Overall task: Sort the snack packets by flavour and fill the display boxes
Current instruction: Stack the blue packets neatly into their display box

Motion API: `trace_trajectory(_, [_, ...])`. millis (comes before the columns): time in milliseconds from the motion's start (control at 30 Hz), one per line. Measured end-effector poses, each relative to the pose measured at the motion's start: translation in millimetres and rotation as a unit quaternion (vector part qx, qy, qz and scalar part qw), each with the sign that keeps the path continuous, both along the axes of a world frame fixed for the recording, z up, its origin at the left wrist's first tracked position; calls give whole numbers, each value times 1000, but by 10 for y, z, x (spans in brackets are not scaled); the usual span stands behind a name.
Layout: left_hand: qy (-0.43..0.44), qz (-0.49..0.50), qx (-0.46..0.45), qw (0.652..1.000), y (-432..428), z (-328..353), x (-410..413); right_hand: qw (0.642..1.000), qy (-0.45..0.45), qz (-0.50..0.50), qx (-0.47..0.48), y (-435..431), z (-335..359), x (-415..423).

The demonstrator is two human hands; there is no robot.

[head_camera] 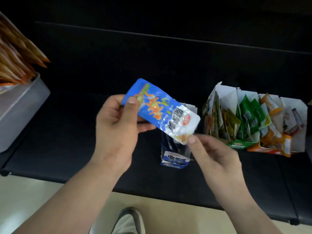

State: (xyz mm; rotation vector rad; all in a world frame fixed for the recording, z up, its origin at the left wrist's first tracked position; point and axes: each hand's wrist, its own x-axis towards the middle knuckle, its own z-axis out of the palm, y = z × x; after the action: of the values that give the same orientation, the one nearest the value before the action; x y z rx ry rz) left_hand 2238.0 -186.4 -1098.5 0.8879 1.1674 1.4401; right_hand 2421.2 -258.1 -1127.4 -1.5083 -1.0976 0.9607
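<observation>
A blue and white snack packet (160, 110) with orange print is held slanted in the air. My left hand (116, 125) grips its upper blue end, thumb on top. My right hand (212, 154) pinches its lower white corner. Directly below the packet stands a small blue display box (174, 160), partly hidden by it. To the right, a row of display boxes (253, 122) holds olive, green, orange and red-white packets standing upright.
All boxes stand on a black cushioned bench (84, 132). A grey bin (20, 110) at the far left holds several orange packets (15, 61). A pale floor and a grey shoe (130, 220) lie below the bench's front edge.
</observation>
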Motion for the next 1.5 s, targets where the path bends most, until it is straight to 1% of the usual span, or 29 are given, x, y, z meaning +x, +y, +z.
trace_trajectory(67, [-35,-49,-37,997,-71,-40,111,999,35,0,-18,77,114,-30])
trace_trajectory(133, [-47,-92,-66,992,-140,-108,183,997,62,-40,-19,166,144,-5])
trace_trajectory(200, [10,-121,-80,989,-181,-184,200,988,125,-92,-16,216,139,54])
trace_trajectory(267, [86,-139,-74,984,-209,-251,187,981,166,-97,-11,215,137,89])
trace_trajectory(400, [237,-141,-30,961,-208,-369,121,984,157,-82,2,171,135,112])
trace_trajectory(467, [270,-149,-44,950,-200,-428,79,988,135,-78,19,152,139,163])
trace_trajectory(533, [297,-161,-82,938,-210,-485,51,992,90,-79,36,137,183,232])
trace_trajectory(600, [308,-173,-111,929,-240,-533,50,996,30,-68,45,103,233,313])
trace_trajectory(667, [300,-186,-136,926,-256,-567,67,997,-44,-48,44,66,272,383])
trace_trajectory(733, [296,-206,-156,920,-257,-571,55,989,-136,-22,50,30,277,422])
trace_trajectory(833, [295,-257,-166,905,-256,-557,2,972,-220,37,69,16,285,404])
trace_trajectory(933, [286,-264,-161,907,-258,-554,-15,946,-304,82,80,52,161,380])
trace_trajectory(1033, [270,-254,-158,915,-247,-552,14,935,-329,120,51,50,-46,294])
trace_trajectory(1100, [256,-259,-159,918,-234,-553,19,931,-338,122,63,34,-110,234])
trace_trajectory(1167, [254,-260,-156,918,-222,-563,9,940,-317,97,80,44,-83,230])
trace_trajectory(1267, [258,-243,-150,923,-214,-581,2,962,-250,71,87,61,35,266])
trace_trajectory(1300, [259,-235,-146,925,-214,-587,0,962,-245,72,94,67,66,262])
trace_trajectory(1367, [264,-225,-141,927,-220,-608,-7,949,-287,89,99,75,36,237])
trace_trajectory(1433, [270,-220,-141,927,-224,-649,-16,936,-330,108,56,93,-114,216])
trace_trajectory(1500, [270,-204,-135,931,-214,-700,-37,934,-329,141,2,91,-302,220])
